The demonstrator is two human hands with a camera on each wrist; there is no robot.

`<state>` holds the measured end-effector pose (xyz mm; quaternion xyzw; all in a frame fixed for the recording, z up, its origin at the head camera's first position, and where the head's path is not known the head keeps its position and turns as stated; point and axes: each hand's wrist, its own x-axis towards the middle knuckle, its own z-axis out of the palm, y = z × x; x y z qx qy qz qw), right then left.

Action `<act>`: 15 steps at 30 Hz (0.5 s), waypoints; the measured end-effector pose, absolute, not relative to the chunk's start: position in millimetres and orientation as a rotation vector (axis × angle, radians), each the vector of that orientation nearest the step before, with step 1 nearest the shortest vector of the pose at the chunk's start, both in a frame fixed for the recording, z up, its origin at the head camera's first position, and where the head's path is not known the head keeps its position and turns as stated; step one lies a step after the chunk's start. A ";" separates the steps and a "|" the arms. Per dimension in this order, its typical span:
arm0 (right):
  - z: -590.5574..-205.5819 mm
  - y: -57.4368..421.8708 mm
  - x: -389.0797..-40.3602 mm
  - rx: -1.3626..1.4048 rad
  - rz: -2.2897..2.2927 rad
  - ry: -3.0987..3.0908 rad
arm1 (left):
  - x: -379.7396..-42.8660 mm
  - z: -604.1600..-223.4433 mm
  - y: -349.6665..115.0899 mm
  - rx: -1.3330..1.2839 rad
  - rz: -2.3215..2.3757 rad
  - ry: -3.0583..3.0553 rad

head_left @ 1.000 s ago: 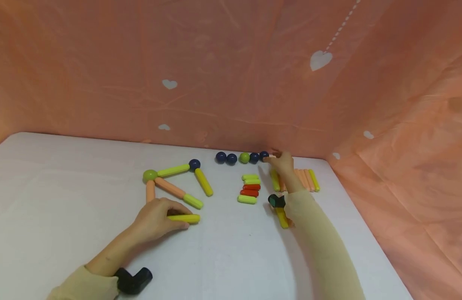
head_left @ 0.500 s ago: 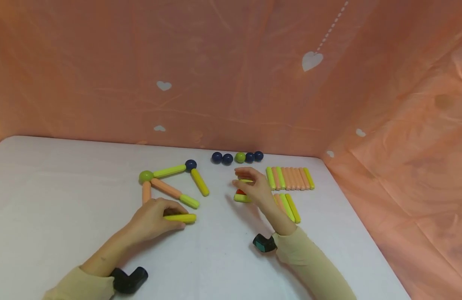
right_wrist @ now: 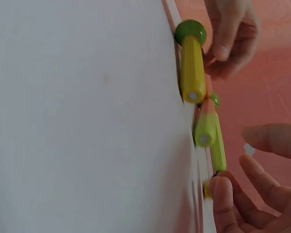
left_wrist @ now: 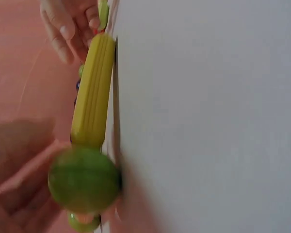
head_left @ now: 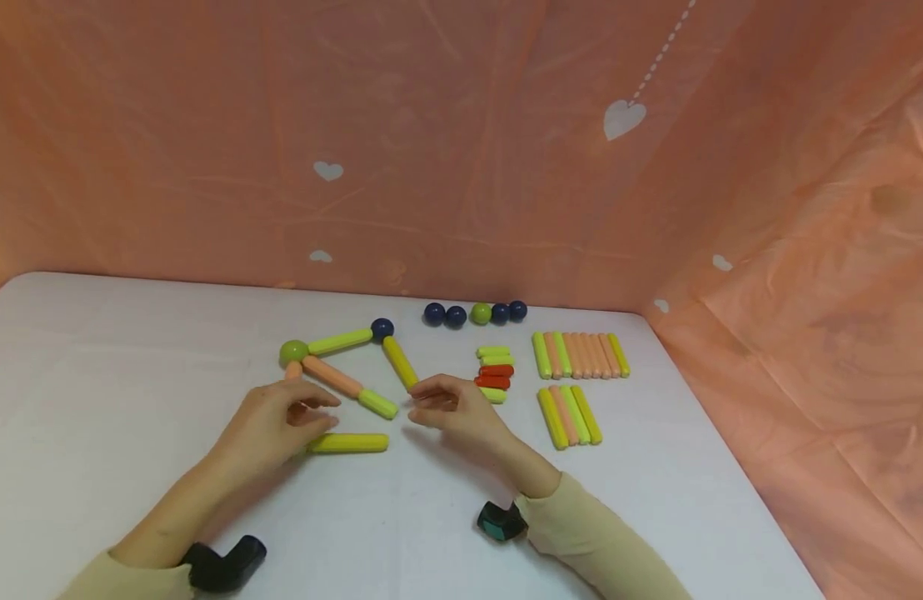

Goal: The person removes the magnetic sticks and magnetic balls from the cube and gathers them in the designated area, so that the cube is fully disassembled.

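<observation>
My left hand hovers beside a yellow rod, its fingers apart and not gripping it. In the left wrist view a green ball sits at that rod's near end, close to the fingers. My right hand is loosely curved and holds nothing, near the lower end of another yellow rod. That rod meets a navy ball, which a lime rod joins to a green ball. From this ball a peach rod runs to a short lime rod. The left hand partly hides another peach rod.
Navy balls and one green ball line the back edge. Short lime and red rods lie right of the right hand. Farther right are a back row of rods and a smaller row. A pink curtain hangs behind.
My left hand has let go of the yellow rod and drawn back left. My right hand has come from the back right, over the short rods, to the middle.
</observation>
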<state>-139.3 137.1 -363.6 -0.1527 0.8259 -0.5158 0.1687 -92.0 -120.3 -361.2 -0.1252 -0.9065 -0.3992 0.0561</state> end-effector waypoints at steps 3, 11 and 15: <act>-365.7 131.5 -138.5 -0.438 -1.435 2.357 | -92.8 -359.6 -129.1 -0.224 -1.196 -2.664; -369.9 116.1 -139.0 -0.448 -1.347 2.398 | -105.8 -363.1 -142.9 -0.078 -1.148 -2.858; -367.8 112.1 -136.1 -0.423 -1.305 2.428 | -108.2 -367.0 -142.9 -0.107 -1.183 -2.902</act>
